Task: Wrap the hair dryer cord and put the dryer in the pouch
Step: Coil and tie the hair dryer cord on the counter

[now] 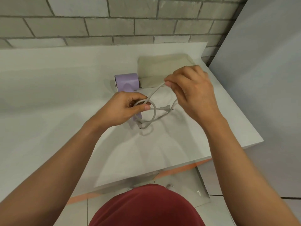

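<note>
On the white table, one flat beige pouch lies near the brick wall. The single lilac hair dryer sits outside it, its barrel just beside the pouch's near-left corner. The left hand has its fingers curled round the dryer's handle and a loop of the one grey cord. The right hand pinches the cord higher up between thumb and forefinger. The plug shows between the two hands.

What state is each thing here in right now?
Hair dryer: outside the pouch, handle held.
Cord: partly looped, not fully wrapped.
Pouch: lying flat on the table; open or closed unclear.
Left hand: grips the dryer handle and a cord loop.
Right hand: pinches the cord.
</note>
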`<state>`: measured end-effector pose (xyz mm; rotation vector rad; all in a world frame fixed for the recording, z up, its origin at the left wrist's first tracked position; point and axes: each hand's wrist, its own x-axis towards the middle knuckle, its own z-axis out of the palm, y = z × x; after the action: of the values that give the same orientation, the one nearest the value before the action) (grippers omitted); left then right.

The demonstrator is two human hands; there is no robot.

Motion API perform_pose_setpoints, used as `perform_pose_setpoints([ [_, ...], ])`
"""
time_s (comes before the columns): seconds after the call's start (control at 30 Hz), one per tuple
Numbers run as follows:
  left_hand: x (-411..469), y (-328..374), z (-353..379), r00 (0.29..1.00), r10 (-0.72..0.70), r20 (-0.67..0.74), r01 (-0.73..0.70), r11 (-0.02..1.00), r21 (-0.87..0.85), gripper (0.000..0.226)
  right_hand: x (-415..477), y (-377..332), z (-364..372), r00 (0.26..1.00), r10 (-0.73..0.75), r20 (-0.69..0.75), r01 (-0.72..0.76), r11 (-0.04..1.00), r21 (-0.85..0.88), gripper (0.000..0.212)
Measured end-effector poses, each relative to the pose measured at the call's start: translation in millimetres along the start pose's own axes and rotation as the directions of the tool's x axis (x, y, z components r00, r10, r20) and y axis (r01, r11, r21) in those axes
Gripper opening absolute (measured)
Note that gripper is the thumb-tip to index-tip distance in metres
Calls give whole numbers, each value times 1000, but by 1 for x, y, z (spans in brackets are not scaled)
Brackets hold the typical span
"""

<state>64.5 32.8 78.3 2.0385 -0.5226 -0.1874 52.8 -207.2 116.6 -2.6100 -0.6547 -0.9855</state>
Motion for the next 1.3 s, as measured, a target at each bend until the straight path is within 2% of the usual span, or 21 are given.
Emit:
perform_pose_setpoints([
  [0.2,3,1,0,996,82,-19,-80,993,81,14,2,20,-10,990,113,-83,-108,992,64,23],
  [0.3,7,5,-3,991,111,-70,-104,990,95,15,-9,24,-12,976,211,-53,-205,974,99,21],
  [0.37,9,8,-3,988,133,-75,-123,984,131,18,-19,32,-19,943,304,133,-323,933,161,14],
  [0.43,10,8,-1,991,131,-42,-124,982,142,19,-27,38,-27,813,348,467,-469,867,171,10],
  [0.47,11,6,0,993,114,-19,-111,984,137,18,-30,39,-30,741,337,581,-498,856,140,11],
  [0.5,11,5,2,996,93,-2,-92,988,126,17,-33,41,-31,701,329,633,-500,860,106,11],
  [0.6,13,1,8,998,55,6,-55,993,100,18,-33,42,-28,669,336,662,-438,899,-14,21],
  [0.63,13,1,10,999,48,10,-49,994,98,18,-30,37,-26,684,317,657,-395,918,-31,31],
  [0.7,14,1,12,999,35,20,-36,996,86,17,-24,22,-22,765,234,601,-326,944,48,45],
  [0.73,15,1,13,999,32,24,-34,997,76,17,-20,11,-18,808,197,555,-311,943,119,45],
  [0.8,16,1,15,999,44,30,-46,997,66,17,-15,-8,-9,850,141,508,-270,944,190,41],
  [0.9,17,-1,18,998,62,3,-63,995,80,16,-13,-21,8,869,128,477,-202,973,108,34],
  [0.97,15,-4,18,1000,28,2,-28,997,67,17,-15,-17,14,879,137,456,-216,968,126,40],
  [1.07,11,-10,16,995,-12,95,4,996,92,20,-19,-8,19,885,153,440,-231,964,129,33],
  [1.2,3,-17,11,986,-41,159,24,994,107,20,-21,13,6,937,229,265,-263,960,99,26],
  [1.3,0,-19,12,988,-14,151,3,997,74,18,-22,25,2,943,263,204,-288,952,104,26],
])
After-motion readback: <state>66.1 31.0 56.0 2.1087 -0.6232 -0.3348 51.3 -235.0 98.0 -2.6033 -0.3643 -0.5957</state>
